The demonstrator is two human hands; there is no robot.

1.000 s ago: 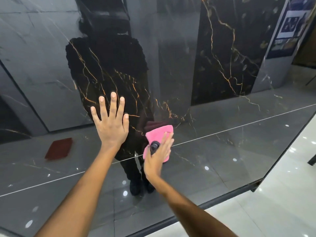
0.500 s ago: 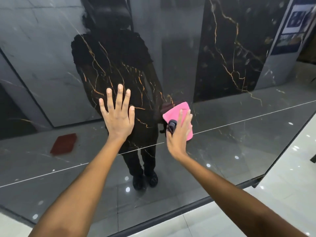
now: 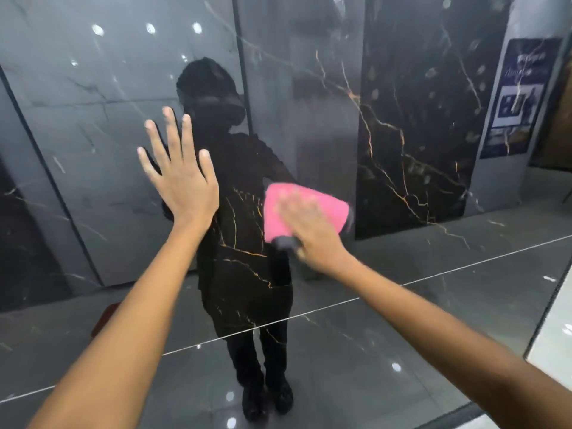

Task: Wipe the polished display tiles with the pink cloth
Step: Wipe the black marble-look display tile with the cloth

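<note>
Pink cloth (image 3: 301, 212) pressed flat under the right hand (image 3: 312, 233), blurred; left hand (image 3: 182, 181) splayed on tile (image 3: 402, 298).

We are finding no readable text: the poster (image 3: 516, 99) reflected in the polished tile (image 3: 433, 320) is showing only blurred lettering.

The right hand (image 3: 312, 233) has swept the folded pink microfibre cloth (image 3: 297, 212) up and rightward across the glossy black gold-veined display tile (image 3: 418, 134), now blurred; the flat left hand (image 3: 182, 181) has slid higher.
</note>
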